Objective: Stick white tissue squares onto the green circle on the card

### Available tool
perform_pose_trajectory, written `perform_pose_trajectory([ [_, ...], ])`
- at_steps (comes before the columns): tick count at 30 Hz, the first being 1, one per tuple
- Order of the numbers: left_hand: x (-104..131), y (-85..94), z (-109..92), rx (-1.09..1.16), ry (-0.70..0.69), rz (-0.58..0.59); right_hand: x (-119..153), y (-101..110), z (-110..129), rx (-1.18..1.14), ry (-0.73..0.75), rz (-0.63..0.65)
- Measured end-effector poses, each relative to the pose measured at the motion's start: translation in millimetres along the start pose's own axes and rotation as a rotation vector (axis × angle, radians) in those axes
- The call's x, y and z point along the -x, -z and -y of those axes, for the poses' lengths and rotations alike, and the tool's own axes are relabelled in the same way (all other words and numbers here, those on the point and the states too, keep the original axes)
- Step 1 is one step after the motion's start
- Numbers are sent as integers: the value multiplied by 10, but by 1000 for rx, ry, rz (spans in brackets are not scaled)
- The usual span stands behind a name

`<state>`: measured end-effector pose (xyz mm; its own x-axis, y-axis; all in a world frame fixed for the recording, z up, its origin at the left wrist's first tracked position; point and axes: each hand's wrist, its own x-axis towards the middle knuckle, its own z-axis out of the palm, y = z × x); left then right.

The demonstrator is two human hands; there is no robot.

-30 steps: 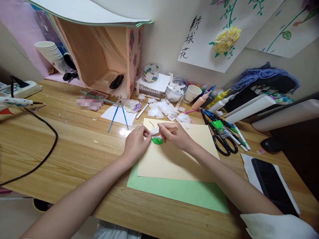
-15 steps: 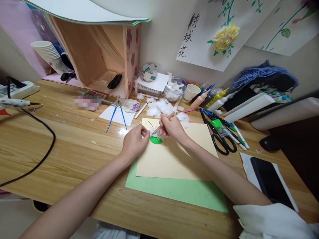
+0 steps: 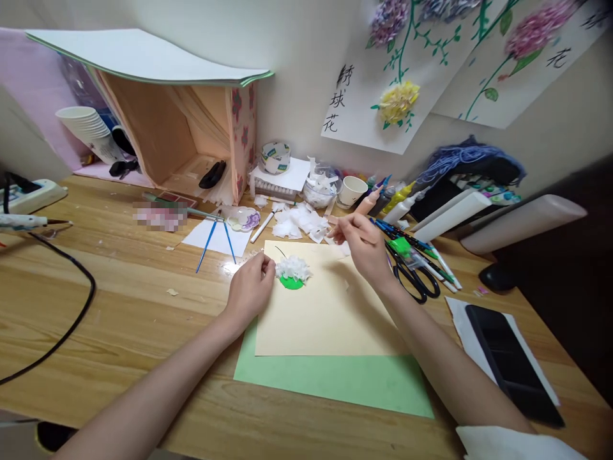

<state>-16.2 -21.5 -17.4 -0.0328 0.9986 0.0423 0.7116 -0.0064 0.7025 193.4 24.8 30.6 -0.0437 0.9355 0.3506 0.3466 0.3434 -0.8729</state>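
A cluster of crumpled white paper pieces [image 3: 294,268] sits over a bright green patch [image 3: 292,282] on the cream sheet [image 3: 330,319]. Under that sheet lies a larger light green sheet [image 3: 335,386]. My left hand [image 3: 251,287] rests at the cream sheet's left edge, beside the cluster, fingers curled together; what they may hold is hidden. Raised over the sheet's upper right, my right hand [image 3: 363,246] is closed on a thin brown wooden stick [image 3: 332,220], pencil-like, mostly hidden by the fingers.
Loose white paper scraps [image 3: 301,221] lie beyond the sheets, near a clear bowl [image 3: 322,191] and a paper cup [image 3: 352,191]. Black scissors [image 3: 416,284] and pens are at right, with a phone [image 3: 512,358]. A black cord [image 3: 90,281] crosses the left side.
My right hand has lifted off the white cluster and moved right with the stick, uncovering the cluster. My left hand stays beside it. The camera view has shifted, showing more wall.
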Motion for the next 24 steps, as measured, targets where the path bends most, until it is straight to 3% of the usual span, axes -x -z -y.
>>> perform_pose_trajectory([
  [2,2,1,4,12,3,-1,-1,24,-173,169,26,35],
  [5,-1,4,8,16,15,-3,-1,-56,-403,340,144,188],
  [9,-3,16,2,14,36,4,-49,-189,-509,488,284,338],
  [17,8,32,-8,30,47,17,-224,-350,-385,652,392,373],
  [24,11,24,7,40,12,25,-337,-557,-506,802,429,383],
])
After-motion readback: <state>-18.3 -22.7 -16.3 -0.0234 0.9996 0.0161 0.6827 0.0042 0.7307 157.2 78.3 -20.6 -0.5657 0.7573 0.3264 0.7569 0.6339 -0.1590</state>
